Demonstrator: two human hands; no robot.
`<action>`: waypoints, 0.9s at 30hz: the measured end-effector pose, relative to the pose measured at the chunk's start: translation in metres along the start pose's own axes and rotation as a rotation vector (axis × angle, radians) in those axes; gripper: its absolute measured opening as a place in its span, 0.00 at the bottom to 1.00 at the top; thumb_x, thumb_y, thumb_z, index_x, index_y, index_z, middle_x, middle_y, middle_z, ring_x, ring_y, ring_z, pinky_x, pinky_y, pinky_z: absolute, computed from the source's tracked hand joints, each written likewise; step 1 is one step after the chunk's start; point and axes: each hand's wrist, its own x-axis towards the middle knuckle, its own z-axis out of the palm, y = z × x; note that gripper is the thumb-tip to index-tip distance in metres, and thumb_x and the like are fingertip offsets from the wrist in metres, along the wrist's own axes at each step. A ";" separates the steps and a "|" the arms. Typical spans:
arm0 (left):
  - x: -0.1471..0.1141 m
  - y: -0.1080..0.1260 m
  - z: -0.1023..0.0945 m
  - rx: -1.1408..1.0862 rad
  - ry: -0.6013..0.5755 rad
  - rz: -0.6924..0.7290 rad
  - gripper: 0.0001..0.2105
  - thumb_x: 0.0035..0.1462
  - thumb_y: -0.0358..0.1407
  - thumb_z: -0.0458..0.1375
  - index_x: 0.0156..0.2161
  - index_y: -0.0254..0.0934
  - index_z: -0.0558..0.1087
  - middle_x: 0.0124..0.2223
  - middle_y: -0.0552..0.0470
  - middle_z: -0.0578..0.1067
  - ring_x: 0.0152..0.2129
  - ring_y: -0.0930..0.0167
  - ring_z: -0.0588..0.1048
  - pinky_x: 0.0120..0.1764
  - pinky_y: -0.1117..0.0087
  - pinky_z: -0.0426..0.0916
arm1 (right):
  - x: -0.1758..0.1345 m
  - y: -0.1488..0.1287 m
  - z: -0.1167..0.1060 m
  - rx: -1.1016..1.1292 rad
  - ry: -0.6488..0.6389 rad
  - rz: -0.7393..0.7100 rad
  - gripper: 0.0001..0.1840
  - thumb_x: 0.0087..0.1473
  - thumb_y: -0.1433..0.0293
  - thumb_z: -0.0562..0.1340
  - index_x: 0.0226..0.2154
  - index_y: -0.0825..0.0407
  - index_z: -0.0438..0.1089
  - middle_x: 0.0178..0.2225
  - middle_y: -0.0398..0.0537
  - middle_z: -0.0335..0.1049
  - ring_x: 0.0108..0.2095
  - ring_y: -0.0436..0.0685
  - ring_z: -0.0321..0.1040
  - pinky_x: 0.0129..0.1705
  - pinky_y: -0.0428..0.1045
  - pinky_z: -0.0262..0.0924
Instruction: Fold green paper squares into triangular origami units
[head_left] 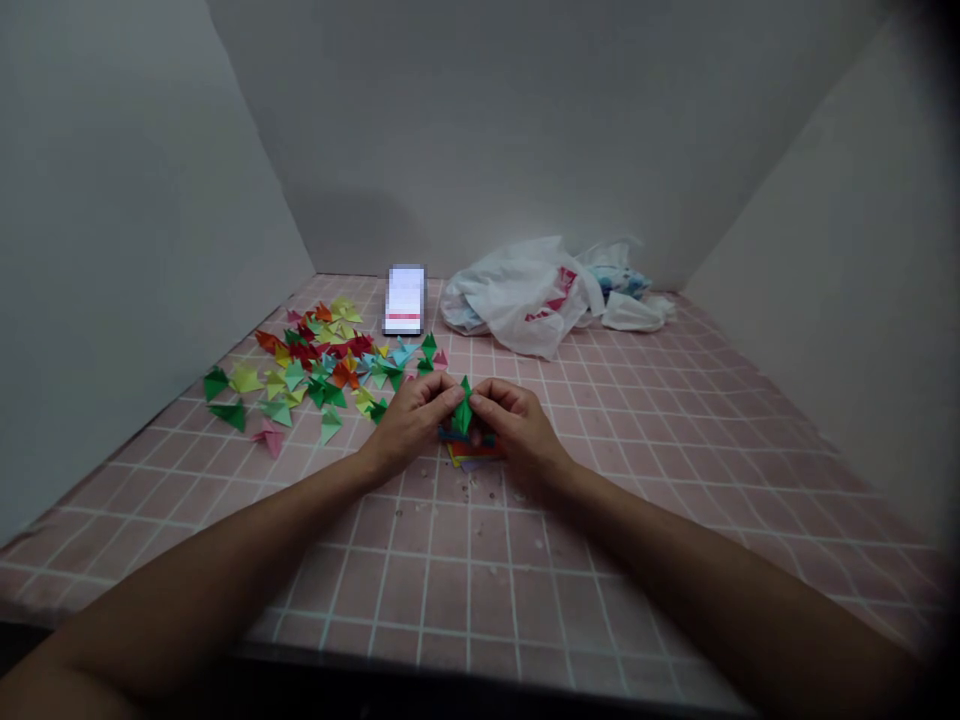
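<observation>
Between my two hands a folded green origami paper (463,408) stands upright, narrow and pointed at its top. My left hand (420,408) pinches its left side between thumb and fingers. On the other side my right hand (517,420) grips it the same way. Just below and behind the hands lies a small stack of coloured paper sheets (480,451), with yellow, orange and blue edges showing; the hands hide part of it. Many folded paper cranes (322,365) in green, yellow, red, orange, pink and pale blue are spread to the left of my left hand.
A lit phone (405,300) leans near the back wall. White plastic bags (525,295) with red print lie crumpled to its right, beside a smaller blue-and-white packet (622,280). Pink checked cloth (637,420) covers the table, with small crumbs near the stack. Pale walls enclose three sides.
</observation>
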 end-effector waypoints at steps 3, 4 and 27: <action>0.000 0.001 -0.001 0.031 -0.023 0.010 0.14 0.59 0.44 0.59 0.29 0.36 0.69 0.25 0.56 0.69 0.23 0.74 0.68 0.30 0.71 0.63 | 0.000 0.000 0.000 0.000 -0.005 -0.003 0.15 0.51 0.58 0.67 0.25 0.51 0.68 0.18 0.38 0.66 0.19 0.47 0.60 0.24 0.44 0.57; 0.000 0.001 -0.001 0.032 -0.024 0.010 0.14 0.60 0.44 0.59 0.29 0.35 0.69 0.26 0.56 0.69 0.23 0.75 0.68 0.30 0.72 0.63 | 0.000 0.000 0.000 -0.011 -0.006 -0.013 0.15 0.52 0.58 0.67 0.25 0.51 0.68 0.18 0.38 0.66 0.19 0.47 0.60 0.24 0.44 0.57; 0.001 -0.002 0.003 -0.062 0.065 -0.057 0.16 0.56 0.46 0.61 0.27 0.35 0.66 0.24 0.58 0.65 0.21 0.76 0.63 0.25 0.75 0.60 | -0.002 0.008 0.003 -0.104 -0.024 -0.058 0.13 0.51 0.62 0.67 0.26 0.51 0.65 0.24 0.39 0.64 0.24 0.48 0.62 0.25 0.45 0.60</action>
